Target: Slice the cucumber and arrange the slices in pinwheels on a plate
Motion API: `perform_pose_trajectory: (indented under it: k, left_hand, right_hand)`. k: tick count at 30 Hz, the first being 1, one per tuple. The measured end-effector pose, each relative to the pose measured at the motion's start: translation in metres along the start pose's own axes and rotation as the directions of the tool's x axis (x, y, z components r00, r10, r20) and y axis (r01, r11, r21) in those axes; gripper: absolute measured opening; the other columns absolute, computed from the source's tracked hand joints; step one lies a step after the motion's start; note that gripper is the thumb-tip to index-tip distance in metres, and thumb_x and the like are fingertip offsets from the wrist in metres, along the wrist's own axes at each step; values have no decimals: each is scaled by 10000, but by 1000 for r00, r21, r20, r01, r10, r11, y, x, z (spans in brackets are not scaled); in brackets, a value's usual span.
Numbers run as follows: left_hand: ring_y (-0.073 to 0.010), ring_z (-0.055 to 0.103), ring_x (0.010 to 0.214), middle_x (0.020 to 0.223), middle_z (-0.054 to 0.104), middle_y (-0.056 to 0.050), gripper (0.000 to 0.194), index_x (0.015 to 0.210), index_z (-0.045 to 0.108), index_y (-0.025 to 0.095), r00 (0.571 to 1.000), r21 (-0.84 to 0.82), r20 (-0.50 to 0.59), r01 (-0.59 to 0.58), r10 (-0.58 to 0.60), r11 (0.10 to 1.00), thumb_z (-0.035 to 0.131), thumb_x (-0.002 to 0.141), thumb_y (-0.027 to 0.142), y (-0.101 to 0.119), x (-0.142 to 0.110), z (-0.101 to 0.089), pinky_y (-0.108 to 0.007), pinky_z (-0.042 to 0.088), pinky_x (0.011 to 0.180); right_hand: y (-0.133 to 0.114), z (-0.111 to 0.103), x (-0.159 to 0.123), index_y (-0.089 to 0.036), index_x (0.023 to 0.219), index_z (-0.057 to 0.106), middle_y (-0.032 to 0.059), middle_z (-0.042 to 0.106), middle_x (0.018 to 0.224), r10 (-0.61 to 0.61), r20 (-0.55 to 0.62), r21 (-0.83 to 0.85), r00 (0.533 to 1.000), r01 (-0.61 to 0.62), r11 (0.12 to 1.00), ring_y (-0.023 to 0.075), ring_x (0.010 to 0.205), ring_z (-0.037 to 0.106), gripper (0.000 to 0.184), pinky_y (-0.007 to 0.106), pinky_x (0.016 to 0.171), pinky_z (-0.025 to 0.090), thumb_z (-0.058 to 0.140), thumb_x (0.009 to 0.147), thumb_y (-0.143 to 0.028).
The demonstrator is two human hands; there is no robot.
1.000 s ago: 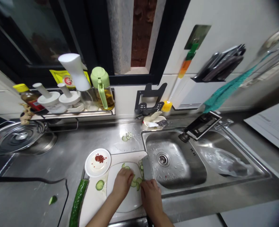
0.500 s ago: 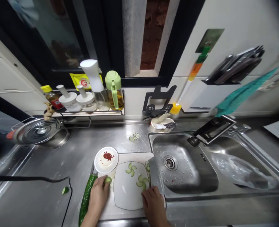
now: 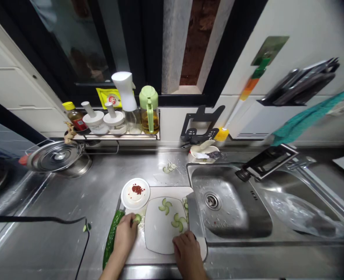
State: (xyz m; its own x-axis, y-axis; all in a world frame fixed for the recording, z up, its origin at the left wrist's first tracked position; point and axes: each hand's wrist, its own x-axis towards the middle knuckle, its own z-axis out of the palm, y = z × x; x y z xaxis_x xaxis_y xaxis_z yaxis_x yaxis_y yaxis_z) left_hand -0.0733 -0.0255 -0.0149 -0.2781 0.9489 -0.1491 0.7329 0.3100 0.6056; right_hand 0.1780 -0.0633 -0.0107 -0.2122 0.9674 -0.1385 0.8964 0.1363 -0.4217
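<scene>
My left hand point(image 3: 124, 235) is curled on a round cucumber slice point(image 3: 137, 218) lying on the white cutting board point(image 3: 137, 252), just left of the square white plate point(image 3: 160, 233). A long whole cucumber point(image 3: 111, 238) lies along the board's left edge, touching that hand. My right hand point(image 3: 187, 253) rests closed at the plate's lower right corner, beside a cleaver blade point(image 3: 194, 217); its grip is hidden. Two small fans of cucumber half-slices point(image 3: 172, 214) lie on the plate. A small round dish with red bits point(image 3: 135, 193) stands behind.
A steel sink point(image 3: 227, 206) with a faucet point(image 3: 265, 161) lies to the right. More cucumber slices point(image 3: 168, 168) lie on the counter behind. A pot lid point(image 3: 55, 156) and a shelf of bottles point(image 3: 116, 112) are at the back left. A cucumber end point(image 3: 86, 227) lies left.
My left hand left the plate and moved left to the slice on the board. The slices on the plate are now uncovered. My head turned left.
</scene>
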Motion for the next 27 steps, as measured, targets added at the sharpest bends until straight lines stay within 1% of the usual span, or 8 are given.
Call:
perform_pose_trajectory:
  k: [4,9,14,18,19,21,24,27]
  left_hand:
    - [-176,595,697,756,631,-31,102,719,570,201,1000,12,-14,-16,16,1000,487,769,233,0,0,-1,-268,441,695]
    - [-145,550,605,649,593,8,164,672,549,212,999,-19,31,-36,36,999,457,797,265,0,1,-7,-234,392,617]
    - [-117,500,571,601,552,33,202,714,590,204,983,-167,163,-54,81,985,486,811,347,9,-3,-18,-205,373,589]
    - [-115,493,612,637,562,25,218,714,610,191,945,-330,285,-60,160,942,542,790,383,27,-10,-20,-202,375,599]
    - [-116,495,622,648,567,21,216,715,616,188,935,-361,308,-55,175,931,556,782,385,32,-11,-19,-205,377,605]
    - [-117,490,625,643,561,20,222,712,628,184,916,-406,354,-32,190,913,585,763,395,41,-14,-17,-210,374,605]
    - [-111,468,607,606,526,31,276,704,634,175,901,-474,400,46,168,879,633,719,450,50,-17,-11,-215,356,587]
    - [-95,441,574,577,499,44,406,700,622,165,890,-557,446,195,92,807,660,658,567,53,-19,-4,-216,331,559]
  right_hand:
    - [-5,-3,-3,-248,807,637,10,657,851,-22,-33,16,999,23,1000,217,976,502,168,316,708,316,571,817,-94]
    - [-14,-9,0,-232,796,627,24,651,838,-55,-50,45,997,57,997,223,943,517,161,323,736,352,551,813,-91]
    - [-24,-10,14,-212,834,627,31,639,825,-103,-77,205,992,117,972,214,893,539,178,340,789,402,520,781,-80]
    - [-34,-6,32,-211,1052,616,51,660,987,-190,-131,319,973,223,921,218,952,549,325,383,887,408,527,766,-83]
    - [-37,-5,35,-210,1070,613,52,661,998,-203,-147,334,968,242,911,220,959,548,334,387,896,406,534,769,-89]
    - [-41,-4,40,-205,1007,630,46,665,952,-202,-163,351,966,249,903,220,938,549,265,380,881,408,555,774,-103]
    - [-46,-10,42,-207,797,624,20,650,806,-160,-149,348,976,204,915,207,859,547,100,351,823,404,568,796,-124]
    - [-48,-18,39,-207,709,593,2,625,727,-152,-136,334,979,190,923,193,806,535,128,331,787,387,577,813,-135]
